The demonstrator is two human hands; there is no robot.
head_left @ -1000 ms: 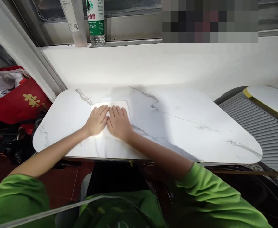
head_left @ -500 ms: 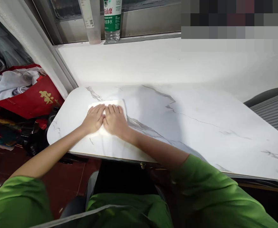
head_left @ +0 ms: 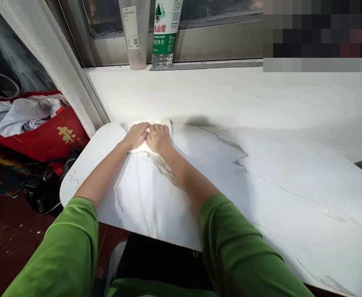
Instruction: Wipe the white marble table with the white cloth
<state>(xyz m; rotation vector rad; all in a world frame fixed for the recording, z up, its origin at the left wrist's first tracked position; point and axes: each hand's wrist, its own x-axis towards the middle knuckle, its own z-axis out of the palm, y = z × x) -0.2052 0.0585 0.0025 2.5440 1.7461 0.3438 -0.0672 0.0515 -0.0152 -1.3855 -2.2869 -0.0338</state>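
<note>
A white cloth [head_left: 166,123] lies flat at the far left edge of the marble table [head_left: 261,198]. My left hand [head_left: 137,135] and my right hand [head_left: 159,137] press down on it side by side, thumbs touching, fingers stretched out flat. Most of the cloth is hidden under the hands; only its far edge and a near corner show. Both arms in green sleeves reach forward over the table.
A white sill [head_left: 230,95] runs behind the table. On it stand a green-labelled water bottle [head_left: 166,33] and a clear plastic cup [head_left: 134,33] against the window frame. A red bag [head_left: 41,132] with clothes sits on the floor to the left.
Both hands have slid the cloth away from me, from the table's near-left part to its far edge by the sill. The camera has leaned forward.
</note>
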